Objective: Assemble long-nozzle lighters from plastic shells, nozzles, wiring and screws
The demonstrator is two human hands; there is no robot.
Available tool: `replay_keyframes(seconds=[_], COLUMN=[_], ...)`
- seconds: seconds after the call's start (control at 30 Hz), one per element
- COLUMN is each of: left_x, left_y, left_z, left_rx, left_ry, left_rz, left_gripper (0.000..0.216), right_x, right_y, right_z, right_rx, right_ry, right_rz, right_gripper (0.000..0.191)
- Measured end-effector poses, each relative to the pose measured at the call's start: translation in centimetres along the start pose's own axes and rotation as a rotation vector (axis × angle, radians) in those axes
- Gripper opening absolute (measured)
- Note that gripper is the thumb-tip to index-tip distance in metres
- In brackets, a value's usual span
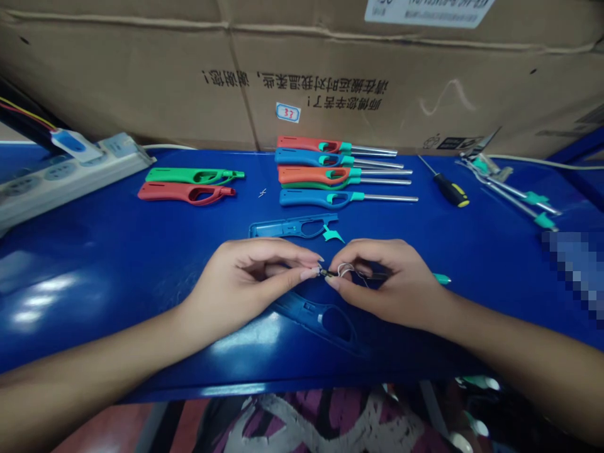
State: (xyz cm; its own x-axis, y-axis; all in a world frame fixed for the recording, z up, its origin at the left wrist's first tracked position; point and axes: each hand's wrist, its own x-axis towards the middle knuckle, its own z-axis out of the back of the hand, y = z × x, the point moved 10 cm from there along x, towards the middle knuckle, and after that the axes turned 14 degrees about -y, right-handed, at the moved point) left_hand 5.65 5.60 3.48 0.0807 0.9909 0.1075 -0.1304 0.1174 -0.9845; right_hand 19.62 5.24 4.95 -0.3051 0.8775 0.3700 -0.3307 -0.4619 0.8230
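Note:
My left hand (268,274) and my right hand (391,277) meet over the middle of the table, fingers pinched towards each other. Between the fingertips is a small dark part (325,273), too small to name, with a thin white wire (346,269) looping from it by my right fingers. What my left fingertips grip is mostly hidden. A teal tip (442,278) shows beyond my right hand. Under my hands lies a blue lighter shell half (321,318), partly covered by my left hand. Behind them rest another blue shell half (292,226) and a teal trigger (333,234).
Several long-nosed lighters (311,198) are lined up at the back. Green (184,175) and red (174,192) handle shells lie left, beside tiny screws (263,192). A screwdriver (450,190), metal tubes (512,196), a power strip (61,173) and a cardboard box (165,82) surround them.

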Motion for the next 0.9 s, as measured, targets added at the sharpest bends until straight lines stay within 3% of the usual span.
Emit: replay_keyframes(seconds=[0.37,0.9], left_x=[-0.1,-0.1], left_y=[-0.1,0.7], left_z=[-0.1,0.1], left_rx=[0.090,0.149], left_ry=[-0.003,-0.018], left_rz=[-0.046,0.008], left_gripper=[0.010,0.007], right_x=[-0.2,-0.6], right_y=[0.7,1.2], right_z=[0.2,-0.2], right_rx=[-0.077,-0.143], right_ry=[-0.021,0.031], right_rz=[0.111,0.202], right_gripper=[0.002,0.003])
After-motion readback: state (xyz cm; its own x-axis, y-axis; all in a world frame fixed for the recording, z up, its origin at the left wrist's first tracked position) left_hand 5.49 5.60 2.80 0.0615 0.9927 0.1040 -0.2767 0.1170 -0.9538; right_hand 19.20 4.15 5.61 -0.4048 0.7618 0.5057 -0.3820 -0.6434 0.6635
